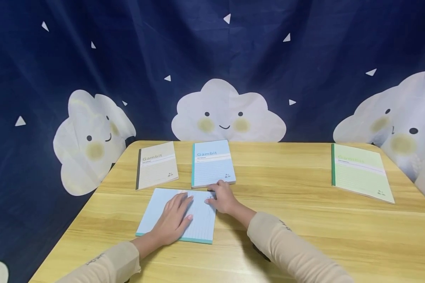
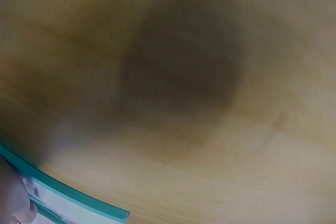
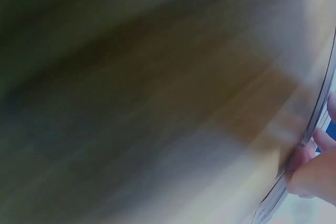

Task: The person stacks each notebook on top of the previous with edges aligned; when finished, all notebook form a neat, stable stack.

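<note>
A light blue notebook (image 1: 200, 220) lies flat on the table with its teal spine toward me. My left hand (image 1: 171, 221) rests on its cover, fingers spread and stretched toward the far edge. The same teal spine (image 2: 68, 190) crosses the lower left of the left wrist view, beside part of that hand. At the notebook's far right corner, my right hand (image 1: 224, 197) pinches the edge between thumb and fingers. In the right wrist view its fingertips (image 3: 300, 169) meet the page edges. Just beyond that hand lies another blue "Gambit" notebook (image 1: 212, 169).
A beige notebook (image 1: 157, 167) lies at the back left, left of the far blue one. On the right side lies a green notebook (image 1: 363, 175). Behind the wooden table (image 1: 287, 173) hangs a dark blue curtain (image 1: 255, 47) with cloud prints.
</note>
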Demonstrator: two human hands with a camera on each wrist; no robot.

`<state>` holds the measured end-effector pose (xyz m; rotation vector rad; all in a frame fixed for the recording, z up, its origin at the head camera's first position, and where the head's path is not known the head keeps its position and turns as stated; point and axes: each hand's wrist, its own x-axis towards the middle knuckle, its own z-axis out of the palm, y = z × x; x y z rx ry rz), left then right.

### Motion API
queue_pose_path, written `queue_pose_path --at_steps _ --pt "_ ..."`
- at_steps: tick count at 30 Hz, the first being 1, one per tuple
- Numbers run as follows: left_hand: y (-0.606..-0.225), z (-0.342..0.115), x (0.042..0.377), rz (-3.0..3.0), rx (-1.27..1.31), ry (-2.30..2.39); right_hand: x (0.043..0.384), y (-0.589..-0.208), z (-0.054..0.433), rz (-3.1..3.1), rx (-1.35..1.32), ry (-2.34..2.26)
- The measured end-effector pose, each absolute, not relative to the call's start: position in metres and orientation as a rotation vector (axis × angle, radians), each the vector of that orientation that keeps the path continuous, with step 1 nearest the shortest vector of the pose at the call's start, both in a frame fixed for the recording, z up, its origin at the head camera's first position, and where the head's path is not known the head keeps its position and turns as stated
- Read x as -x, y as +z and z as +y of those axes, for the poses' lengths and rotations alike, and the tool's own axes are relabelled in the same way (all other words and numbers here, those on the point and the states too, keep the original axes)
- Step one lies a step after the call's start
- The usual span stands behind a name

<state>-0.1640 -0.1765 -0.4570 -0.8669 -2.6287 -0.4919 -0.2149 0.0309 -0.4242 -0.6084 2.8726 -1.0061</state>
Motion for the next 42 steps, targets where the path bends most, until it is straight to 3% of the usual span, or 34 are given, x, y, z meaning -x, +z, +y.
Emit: queue_pose_path --at_steps 14,21,30,42 --pt "-0.454 -0.176 0.161 -2.805 0.850 -0.497 0.218 -0.415 0.034 2.675 0.528 -1.091" --pt "-0.454 -0.176 0.162 -2.860 0.847 -0.491 0.221 -0.410 0.039 2.550 0.612 -1.196" --pt "-0.450 -0.176 0.163 -2.890 0.969 -0.419 0.224 -0.398 0.049 2.331 0.755 -1.212" --pt "-0.445 -0.173 0.168 -2.865 1.097 -0.308 0.219 -0.389 0.067 2.154 0.726 -1.230"
